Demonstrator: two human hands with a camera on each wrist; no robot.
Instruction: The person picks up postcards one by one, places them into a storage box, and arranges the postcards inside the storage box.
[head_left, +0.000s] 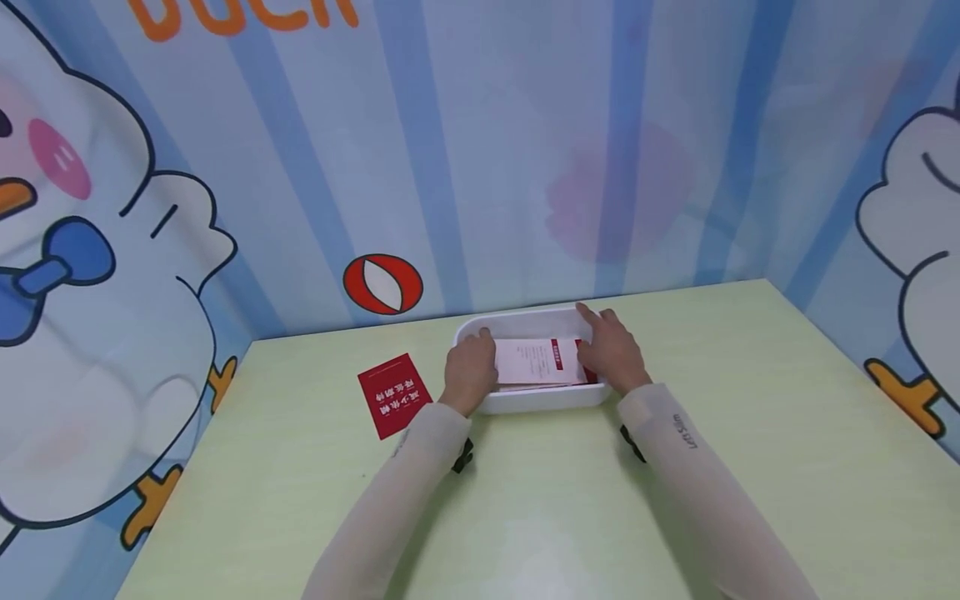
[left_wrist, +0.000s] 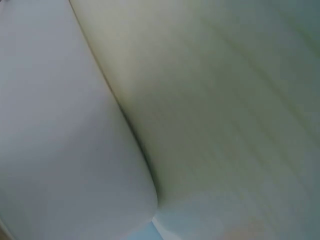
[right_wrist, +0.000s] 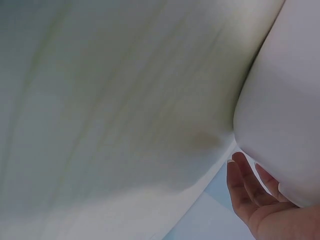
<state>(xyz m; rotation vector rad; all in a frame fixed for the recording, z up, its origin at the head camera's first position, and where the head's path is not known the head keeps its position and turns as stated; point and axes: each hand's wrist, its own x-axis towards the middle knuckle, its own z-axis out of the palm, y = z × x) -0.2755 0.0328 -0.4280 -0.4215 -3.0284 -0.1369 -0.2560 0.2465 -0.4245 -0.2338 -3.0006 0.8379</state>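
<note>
A white, round-cornered plastic tray [head_left: 543, 402] sits near the back edge of the table, a hand at each end. My left hand [head_left: 471, 368] holds its left end, fingertips at the rim. At the right end, my right hand [head_left: 615, 354] grips the wall, with the thumb side reaching inside. The right wrist view shows curled fingers [right_wrist: 245, 195] against the tray's outside [right_wrist: 285, 95]. Inside lie paper cards, the top one white with a red strip [head_left: 528, 361]. The left wrist view holds the tray's smooth wall [left_wrist: 65, 125]; the left fingers are out of that view.
A red card with white lettering [head_left: 395, 396] lies on the pale green table [head_left: 540, 517], left of the tray and partly behind the left sleeve [head_left: 405, 492]. Close behind the tray stands a blue-striped backdrop [head_left: 510, 167] with cartoon ducks.
</note>
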